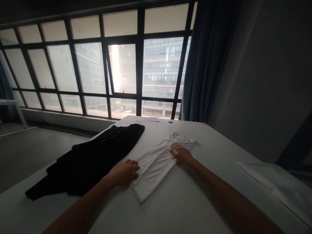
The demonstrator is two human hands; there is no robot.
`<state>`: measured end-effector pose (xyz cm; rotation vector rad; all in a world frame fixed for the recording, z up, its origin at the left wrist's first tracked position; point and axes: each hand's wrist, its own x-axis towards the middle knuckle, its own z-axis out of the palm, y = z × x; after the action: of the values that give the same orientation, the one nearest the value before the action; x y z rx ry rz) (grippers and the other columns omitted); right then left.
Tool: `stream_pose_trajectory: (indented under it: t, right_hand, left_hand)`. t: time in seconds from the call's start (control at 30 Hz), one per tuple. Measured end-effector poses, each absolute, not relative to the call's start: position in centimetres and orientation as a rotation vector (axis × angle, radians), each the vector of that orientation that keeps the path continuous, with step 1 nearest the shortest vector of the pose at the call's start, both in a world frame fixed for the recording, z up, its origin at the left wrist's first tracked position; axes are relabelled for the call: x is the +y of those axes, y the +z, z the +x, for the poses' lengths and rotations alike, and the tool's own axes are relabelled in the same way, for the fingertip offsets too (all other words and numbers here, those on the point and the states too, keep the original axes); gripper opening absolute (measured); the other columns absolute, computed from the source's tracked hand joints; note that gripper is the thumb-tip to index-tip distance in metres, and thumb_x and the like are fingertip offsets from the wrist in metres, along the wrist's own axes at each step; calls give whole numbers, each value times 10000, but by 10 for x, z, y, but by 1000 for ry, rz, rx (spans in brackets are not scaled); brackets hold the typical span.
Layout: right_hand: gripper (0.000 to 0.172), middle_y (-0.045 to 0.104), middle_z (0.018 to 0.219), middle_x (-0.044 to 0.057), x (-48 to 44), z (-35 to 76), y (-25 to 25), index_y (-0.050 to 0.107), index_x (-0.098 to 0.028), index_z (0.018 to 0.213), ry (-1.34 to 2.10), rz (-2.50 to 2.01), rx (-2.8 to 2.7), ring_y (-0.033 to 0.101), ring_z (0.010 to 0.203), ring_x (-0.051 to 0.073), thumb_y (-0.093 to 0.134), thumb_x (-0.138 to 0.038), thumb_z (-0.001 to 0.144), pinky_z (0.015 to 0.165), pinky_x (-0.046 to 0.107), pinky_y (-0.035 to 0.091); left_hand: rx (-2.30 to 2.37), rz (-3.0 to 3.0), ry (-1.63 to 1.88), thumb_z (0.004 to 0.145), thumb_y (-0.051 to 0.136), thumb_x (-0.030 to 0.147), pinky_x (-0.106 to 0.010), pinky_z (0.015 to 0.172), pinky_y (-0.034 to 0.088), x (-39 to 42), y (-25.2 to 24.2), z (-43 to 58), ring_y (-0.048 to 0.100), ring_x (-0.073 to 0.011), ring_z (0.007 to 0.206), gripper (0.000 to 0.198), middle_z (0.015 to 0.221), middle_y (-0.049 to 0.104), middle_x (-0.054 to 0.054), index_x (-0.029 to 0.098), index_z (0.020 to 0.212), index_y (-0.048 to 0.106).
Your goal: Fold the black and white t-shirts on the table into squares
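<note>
A white garment (pixel 156 165), folded into a long narrow strip with a bunched far end, lies at a slant on the white table (pixel 185 201). My left hand (pixel 125 172) rests at its left edge near the close end, fingers slightly apart and touching the cloth. On the right edge, toward the bunched end, my right hand (pixel 180 153) lies with its fingers spread over the fabric. Neither hand visibly grips the cloth. Left of my left hand is a black garment (pixel 90 162) with small red marks near its far end, laid flat.
Another white cloth (pixel 275 182) lies at the table's right side. Papers (pixel 140 120) and a small dark round spot (pixel 170 122) are at the far edge. Beyond stand framed windows (pixel 122 68) and a blue curtain (pixel 202 71). Part of another white table (pixel 11 102) shows at left.
</note>
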<state>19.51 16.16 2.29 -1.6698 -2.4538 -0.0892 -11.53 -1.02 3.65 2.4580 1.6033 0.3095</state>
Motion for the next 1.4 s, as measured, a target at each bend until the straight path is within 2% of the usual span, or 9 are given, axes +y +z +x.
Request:
stream_pose_trajectory:
  t: [0.1, 0.3, 0.5, 0.6, 0.77, 0.9, 1.07, 1.17, 1.4]
  right_hand:
    - [492, 514, 1448, 108, 129, 193, 13, 578, -267, 1351, 27, -1457, -2633, 500, 1283, 267, 471, -505, 933, 1053, 436, 375]
    - [338, 537, 1409, 163, 96, 263, 23, 668, -231, 1224, -156, -1717, -2547, 461, 1317, 311, 501, -308, 941, 1093, 591, 245]
    - [396, 636, 1262, 112, 38, 295, 25, 643, -232, 1269, -150, -1742, -2470, 592, 1130, 237, 449, -198, 926, 1009, 376, 401]
    - [484, 573, 1371, 93, 8, 294, 28, 618, -241, 1310, 17, -1589, -2512, 552, 1208, 243, 539, -141, 842, 1040, 365, 405]
    - [394, 545, 1412, 85, -14, 303, 46, 728, -228, 1150, 569, -1216, -2651, 539, 1259, 246, 635, -133, 780, 1090, 369, 391]
    - [355, 546, 1409, 83, -13, 313, 52, 756, -239, 1068, 686, -1248, -2632, 543, 1254, 261, 746, -212, 714, 1087, 371, 391]
    - [142, 632, 1293, 64, -11, 318, 53, 768, -223, 855, 610, -1334, -2565, 611, 1150, 256, 725, -194, 723, 1036, 359, 430]
    - [163, 639, 1276, 51, -17, 318, 59, 762, -233, 848, 528, -1383, -2598, 618, 1127, 263, 724, -165, 705, 1022, 366, 437]
    - [319, 618, 1244, 55, -29, 311, 66, 770, -250, 928, 620, -1341, -2709, 600, 1109, 269, 798, -177, 619, 967, 371, 465]
  left_hand:
    - [1470, 2449, 431, 883, 576, 301, -348, 956, 477, -15, 38, -105, 609, -243, 1082, 255, 1189, 662, -99, 213, 1080, 713]
    - [1025, 2326, 406, 832, 670, 386, -258, 730, 503, -40, 44, -45, 632, -145, 783, 248, 1097, 662, -62, 226, 1004, 749]
    - [857, 2361, 201, 767, 743, 299, -235, 658, 479, -46, 56, -1, 616, -138, 701, 247, 851, 692, -11, 257, 1009, 766]
    - [934, 2371, 169, 716, 789, 285, -238, 685, 484, -39, 56, -7, 616, -146, 736, 247, 866, 681, -11, 253, 960, 778]
    - [880, 2393, 211, 658, 830, 491, -274, 838, 482, -45, 52, -26, 604, -189, 935, 353, 1046, 636, -27, 288, 943, 783]
    - [859, 2401, 174, 694, 787, 554, -279, 828, 480, -55, 52, -28, 606, -188, 908, 349, 977, 653, -29, 276, 905, 791]
    - [749, 2322, 286, 816, 703, 474, -254, 697, 498, -62, 53, -15, 612, -143, 720, 287, 853, 684, -41, 202, 868, 779]
    - [635, 2277, 301, 858, 663, 427, -260, 727, 517, -66, 56, -9, 637, -154, 746, 261, 849, 707, -51, 190, 885, 769]
    - [923, 2533, 309, 881, 590, 208, -401, 1065, 396, -61, 51, -13, 537, -248, 1213, 262, 1298, 631, -36, 296, 1089, 723]
